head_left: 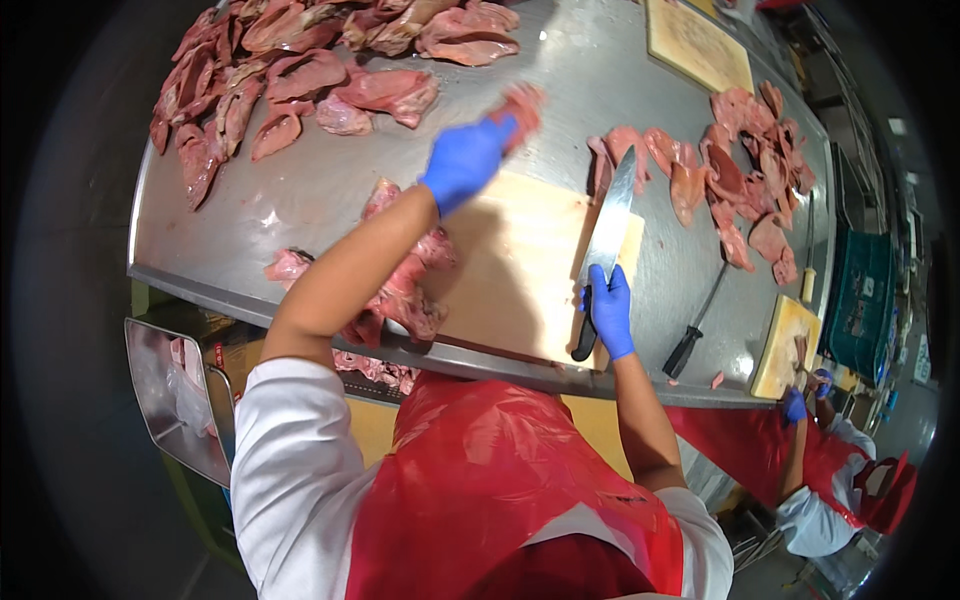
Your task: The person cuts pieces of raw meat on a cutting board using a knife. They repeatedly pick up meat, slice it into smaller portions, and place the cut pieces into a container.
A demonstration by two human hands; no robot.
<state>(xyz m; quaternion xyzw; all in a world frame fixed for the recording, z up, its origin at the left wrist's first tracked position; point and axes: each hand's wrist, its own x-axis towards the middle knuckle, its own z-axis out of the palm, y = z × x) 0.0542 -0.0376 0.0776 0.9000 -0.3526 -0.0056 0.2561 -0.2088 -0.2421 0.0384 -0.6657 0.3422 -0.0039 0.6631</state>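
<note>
My left hand point(465, 165), in a blue glove, is raised over the far edge of a pale cutting board point(520, 290). Its fingers are closed on a piece of pink-red meat point(522, 118), which is blurred by motion. In my blue-gloved right hand point(611, 312) is a large knife point(613, 212), held by its black handle with the blade pointing away from me over the board's right side. Several raw meat pieces point(410, 290) lie along the board's left edge, partly covered by my left forearm.
Meat heaps point(300, 75) cover the far left of the steel table point(220, 225); more meat pieces point(750, 165) lie at the right. A black-handled sharpening steel point(690, 345) rests right of my knife. A co-worker point(825, 475) works at another board point(785, 350). A metal tub point(170, 400) stands lower left.
</note>
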